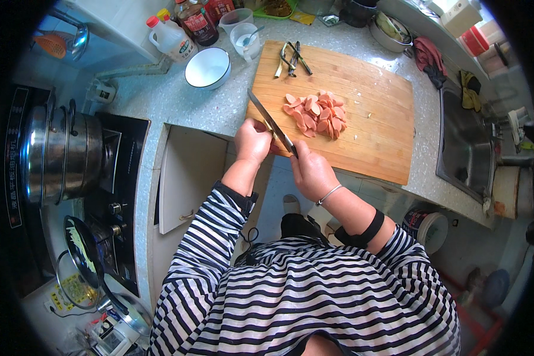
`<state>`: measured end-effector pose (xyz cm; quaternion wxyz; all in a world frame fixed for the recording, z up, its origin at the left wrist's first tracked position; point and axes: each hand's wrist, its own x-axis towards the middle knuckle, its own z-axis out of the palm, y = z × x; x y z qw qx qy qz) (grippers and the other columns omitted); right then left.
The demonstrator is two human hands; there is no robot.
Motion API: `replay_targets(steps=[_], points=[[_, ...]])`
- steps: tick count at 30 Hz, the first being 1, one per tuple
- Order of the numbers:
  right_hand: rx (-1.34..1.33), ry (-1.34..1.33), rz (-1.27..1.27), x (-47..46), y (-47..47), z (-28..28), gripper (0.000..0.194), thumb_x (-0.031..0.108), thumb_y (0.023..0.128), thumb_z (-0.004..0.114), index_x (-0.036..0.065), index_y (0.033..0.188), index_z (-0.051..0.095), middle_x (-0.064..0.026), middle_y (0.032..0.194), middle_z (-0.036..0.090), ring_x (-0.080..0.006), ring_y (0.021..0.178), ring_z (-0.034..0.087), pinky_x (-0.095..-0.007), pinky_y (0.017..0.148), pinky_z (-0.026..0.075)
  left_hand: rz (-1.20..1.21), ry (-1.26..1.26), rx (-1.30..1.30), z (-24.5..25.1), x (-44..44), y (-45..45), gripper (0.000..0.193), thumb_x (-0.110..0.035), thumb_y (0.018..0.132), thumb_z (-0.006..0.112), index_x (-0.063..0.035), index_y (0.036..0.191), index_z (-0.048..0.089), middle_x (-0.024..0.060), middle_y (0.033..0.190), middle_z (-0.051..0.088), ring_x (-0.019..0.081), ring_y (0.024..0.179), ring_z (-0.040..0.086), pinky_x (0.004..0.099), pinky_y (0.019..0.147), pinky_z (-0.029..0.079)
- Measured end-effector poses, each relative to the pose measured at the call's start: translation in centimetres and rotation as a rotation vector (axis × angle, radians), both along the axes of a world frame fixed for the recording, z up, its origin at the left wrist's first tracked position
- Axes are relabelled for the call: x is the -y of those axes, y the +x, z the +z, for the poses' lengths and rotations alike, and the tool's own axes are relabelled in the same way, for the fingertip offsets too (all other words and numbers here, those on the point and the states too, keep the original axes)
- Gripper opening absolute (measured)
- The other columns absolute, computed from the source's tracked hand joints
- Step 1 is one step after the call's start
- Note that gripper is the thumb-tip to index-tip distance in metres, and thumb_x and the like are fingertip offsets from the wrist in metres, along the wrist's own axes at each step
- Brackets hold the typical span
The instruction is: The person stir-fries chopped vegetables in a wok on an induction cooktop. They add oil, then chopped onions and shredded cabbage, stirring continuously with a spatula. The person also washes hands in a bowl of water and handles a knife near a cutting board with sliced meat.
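Observation:
My right hand [311, 171] grips the handle of a kitchen knife [267, 113], its blade slanting up and left over the near left corner of the wooden cutting board [378, 120]. Against the blade, my left hand [253, 140] pinches a small pale yellowish piece of food [273, 135], mostly hidden by fingers and knife. A heap of oval pink sausage slices [320, 115] lies mid-board. Toward the back left of the board are several dark green and whitish stalk scraps [289, 58].
Left of the board stand a white bowl [208, 67], a plastic measuring cup [245, 40] and sauce bottles [196, 22]. A sink [465, 138] is at right. On the left stove are a steamer pot [66, 155] and a frying pan [83, 251]. A cabinet door [191, 178] hangs open below.

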<state>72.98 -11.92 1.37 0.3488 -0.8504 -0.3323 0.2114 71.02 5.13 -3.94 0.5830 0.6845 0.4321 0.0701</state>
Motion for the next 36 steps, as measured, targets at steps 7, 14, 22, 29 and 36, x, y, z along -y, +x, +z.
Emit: replay_targets(steps=[7,14,22,29,36], points=[[-0.063,-0.006,-0.03,-0.6,-0.6,-0.2,0.019,0.013,0.092,0.046,-0.001,0.101,0.039,-0.0298,0.074,0.06,-0.048,0.072,0.059,-0.0543,0.066,0.046,-0.013,0.045,-0.009,-0.4,-0.2,0.3,0.012,-0.002,0.073,0.062,0.0026,0.083,0.059,0.0133,0.074,0.065,0.0238,0.059,0.067,0.0365,0.052,0.056],[-0.071,0.014,-0.059,-2.5,0.2,-1.5,0.018,0.014,0.093,0.047,-0.001,0.095,0.037,-0.0304,0.073,0.056,-0.0499,0.074,0.055,-0.0553,0.066,0.041,-0.015,-0.06,0.021,0.2,-0.2,0.5,0.008,0.0,0.074,0.06,0.0026,0.081,0.057,0.0132,0.073,0.065,0.0229,0.054,0.066,0.0355,0.048,0.055],[-0.07,0.184,-0.067,-2.9,2.7,-2.4,0.017,0.015,0.091,0.049,-0.001,0.094,0.045,-0.0293,0.082,0.06,-0.0466,0.081,0.058,-0.0507,0.07,0.046,-0.066,-0.079,-0.033,1.8,-0.2,0.4,0.009,0.002,0.079,0.056,0.0019,0.087,0.055,0.013,0.069,0.063,0.0209,0.049,0.063,0.0331,0.043,0.052],[-0.532,0.461,-0.168,-0.5,4.2,-0.6,0.009,0.016,0.097,0.048,0.007,0.099,0.047,0.0017,0.072,0.045,-0.007,0.052,0.042,-0.0229,0.044,0.036,-0.164,0.314,-0.067,1.1,-0.1,0.9,0.018,-0.008,0.079,0.065,0.0005,0.091,0.054,0.0169,0.08,0.064,0.0312,0.067,0.065,0.0413,0.061,0.054],[-0.93,0.56,-0.231,1.2,4.9,2.4,0.013,0.021,0.097,0.045,0.01,0.091,0.042,0.002,0.068,0.039,-0.0047,0.046,0.033,-0.0223,0.038,0.028,-0.386,0.883,-0.166,1.5,1.4,1.4,0.031,-0.012,0.074,0.071,-0.0018,0.097,0.054,0.0228,0.091,0.063,0.0424,0.085,0.062,0.046,0.076,0.05]])
